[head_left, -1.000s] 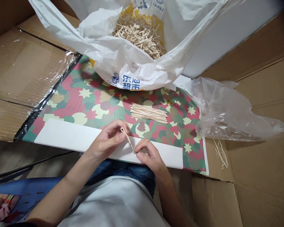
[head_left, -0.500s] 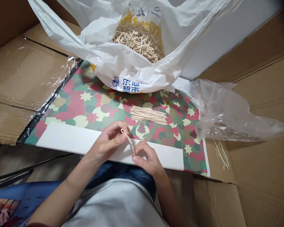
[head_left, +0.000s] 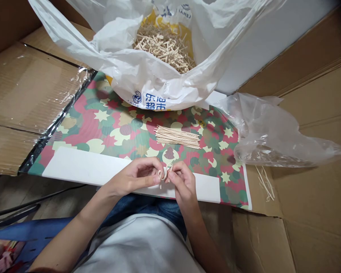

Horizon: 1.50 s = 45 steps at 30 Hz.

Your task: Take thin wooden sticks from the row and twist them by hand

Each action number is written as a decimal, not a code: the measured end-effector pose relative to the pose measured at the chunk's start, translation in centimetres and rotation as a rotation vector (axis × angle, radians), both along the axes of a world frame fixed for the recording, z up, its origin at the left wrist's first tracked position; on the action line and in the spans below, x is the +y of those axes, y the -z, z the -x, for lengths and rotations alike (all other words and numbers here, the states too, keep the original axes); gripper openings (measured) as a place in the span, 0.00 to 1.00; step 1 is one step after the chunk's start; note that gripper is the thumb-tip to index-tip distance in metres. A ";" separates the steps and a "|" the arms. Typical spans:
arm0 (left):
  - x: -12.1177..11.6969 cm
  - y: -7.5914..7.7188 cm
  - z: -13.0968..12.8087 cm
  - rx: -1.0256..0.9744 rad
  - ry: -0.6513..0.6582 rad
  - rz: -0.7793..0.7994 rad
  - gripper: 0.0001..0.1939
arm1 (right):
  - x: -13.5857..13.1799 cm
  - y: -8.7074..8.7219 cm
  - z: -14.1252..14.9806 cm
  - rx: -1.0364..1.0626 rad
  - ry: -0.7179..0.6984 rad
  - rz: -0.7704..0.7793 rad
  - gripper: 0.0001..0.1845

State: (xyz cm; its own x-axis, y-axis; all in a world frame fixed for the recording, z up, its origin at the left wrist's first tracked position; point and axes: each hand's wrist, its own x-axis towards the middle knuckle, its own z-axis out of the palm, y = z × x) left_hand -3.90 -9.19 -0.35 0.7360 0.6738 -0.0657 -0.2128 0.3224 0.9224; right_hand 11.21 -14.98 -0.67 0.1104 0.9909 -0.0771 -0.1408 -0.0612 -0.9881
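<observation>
Status as read on my head-camera feed. Step in hand, in my judgement: forming a thin pale tan strand (head_left: 162, 174) into a small loop. Grip: the left hand (head_left: 136, 176) and the right hand (head_left: 183, 181) are brought together, thumbs and fingertips pinching the strand from either side; the fingers hide exactly where it crosses itself. Location: the strand sits between both hands, just above a long white card strip (head_left: 85, 163) lying on a camouflage-patterned board (head_left: 110, 132). Beyond the hands lies a bundle of straight pale strands (head_left: 177, 137), near a white plastic carrier bag (head_left: 159, 91) holding a heap of kinked pale pieces (head_left: 163, 49). Next-move requirement: both pinches should stay closed until the loop is secure.
</observation>
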 end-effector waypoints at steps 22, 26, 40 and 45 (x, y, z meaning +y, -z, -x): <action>0.2 0.4 -0.3 0.003 0.057 0.026 0.06 | -0.3 1.1 0.3 -0.175 -0.057 -0.050 0.08; 0.9 -0.5 -0.2 0.277 0.101 -0.142 0.09 | 0.1 0.2 -1.6 -0.813 -0.118 -0.431 0.07; 4.8 -3.9 -0.1 0.671 0.401 -0.705 0.08 | 3.4 -3.4 -3.1 -1.173 -0.598 -0.618 0.10; 4.8 -4.2 -0.3 0.650 0.407 -0.685 0.10 | 3.7 -3.0 -3.4 -1.197 -0.608 -0.571 0.09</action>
